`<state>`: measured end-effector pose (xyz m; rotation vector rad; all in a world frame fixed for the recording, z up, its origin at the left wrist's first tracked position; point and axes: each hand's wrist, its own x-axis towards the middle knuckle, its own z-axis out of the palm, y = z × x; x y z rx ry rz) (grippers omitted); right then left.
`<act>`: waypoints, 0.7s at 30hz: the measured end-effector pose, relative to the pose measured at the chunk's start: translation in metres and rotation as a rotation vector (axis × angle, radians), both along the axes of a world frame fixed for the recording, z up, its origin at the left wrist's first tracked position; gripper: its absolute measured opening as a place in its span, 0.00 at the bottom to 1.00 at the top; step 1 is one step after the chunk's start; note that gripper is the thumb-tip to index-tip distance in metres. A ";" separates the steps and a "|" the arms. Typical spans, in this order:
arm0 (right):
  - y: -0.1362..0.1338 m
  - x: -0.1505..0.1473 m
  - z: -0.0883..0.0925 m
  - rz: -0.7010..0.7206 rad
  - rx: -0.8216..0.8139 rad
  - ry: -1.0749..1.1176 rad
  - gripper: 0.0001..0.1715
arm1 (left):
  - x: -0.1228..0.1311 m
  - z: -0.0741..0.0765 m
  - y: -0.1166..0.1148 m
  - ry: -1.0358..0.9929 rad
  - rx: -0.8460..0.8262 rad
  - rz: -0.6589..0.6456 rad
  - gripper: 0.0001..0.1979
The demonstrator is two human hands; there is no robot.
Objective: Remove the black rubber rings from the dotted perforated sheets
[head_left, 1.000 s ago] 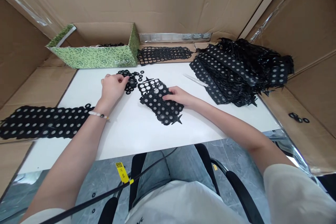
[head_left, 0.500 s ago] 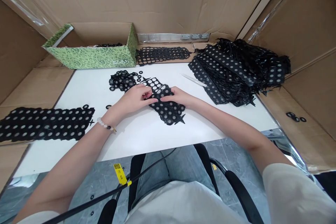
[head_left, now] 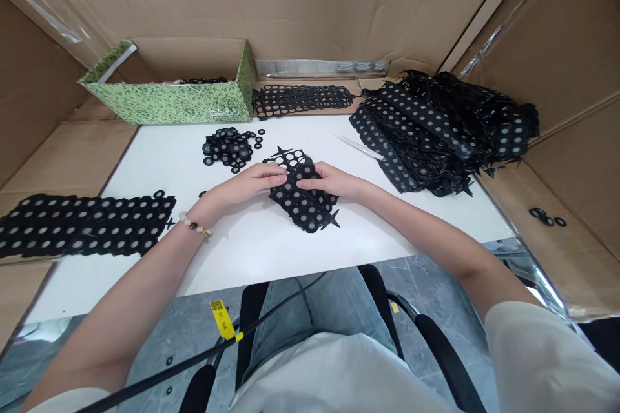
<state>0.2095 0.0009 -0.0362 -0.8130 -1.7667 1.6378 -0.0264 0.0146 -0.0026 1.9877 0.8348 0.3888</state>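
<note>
Well, your left hand and right hand meet over the middle of the tabletop, fingertips almost touching. Your left fingers and right fingers lie close together on a black perforated sheet, though you can't tell from this view whether they are pinching it or only resting on it. The sheet sits between your hands, a webbed mass of small black rings, most with grey centres, with spiky offcuts at its ends. Its upper part looks buckled, and your fingers hide some of it.

Just beyond your left hand lies a heap of loose black rings, and a beaded bracelet circles that wrist. Farther left, a long dotted strip runs out of view. To the right, a tangled stack of similar sheets rises, with a clear plastic strip against it. Behind, a green patterned box holds black pieces that are hard to make out, beside another ring strip.
</note>
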 end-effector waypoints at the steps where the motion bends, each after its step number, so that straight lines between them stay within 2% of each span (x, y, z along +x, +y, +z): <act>1: 0.000 0.000 0.000 -0.021 -0.027 -0.006 0.21 | -0.001 -0.002 0.002 -0.025 0.004 0.042 0.22; 3: -0.001 0.000 0.000 -0.090 -0.100 -0.005 0.19 | -0.006 -0.006 0.009 -0.083 0.032 0.188 0.22; 5: -0.002 -0.001 0.001 -0.160 -0.205 0.008 0.17 | -0.016 -0.007 0.019 -0.131 0.091 0.413 0.19; 7: -0.004 -0.001 0.003 -0.211 -0.301 0.018 0.14 | -0.028 -0.006 0.028 -0.086 0.218 0.617 0.17; 10: -0.006 -0.003 0.006 -0.276 -0.355 0.014 0.09 | -0.042 -0.004 0.035 0.212 0.493 0.708 0.15; 13: -0.007 -0.005 0.008 -0.304 -0.380 0.015 0.07 | -0.041 -0.005 0.031 0.388 0.628 0.755 0.13; 15: -0.007 -0.006 0.009 -0.309 -0.405 0.028 0.06 | -0.035 -0.004 0.025 0.373 0.657 0.728 0.13; 16: -0.006 -0.006 0.009 -0.314 -0.412 0.036 0.06 | -0.030 -0.001 0.021 0.351 0.668 0.671 0.13; 21: -0.004 -0.005 0.007 -0.332 -0.372 0.047 0.10 | -0.015 0.016 0.003 0.300 0.656 0.178 0.18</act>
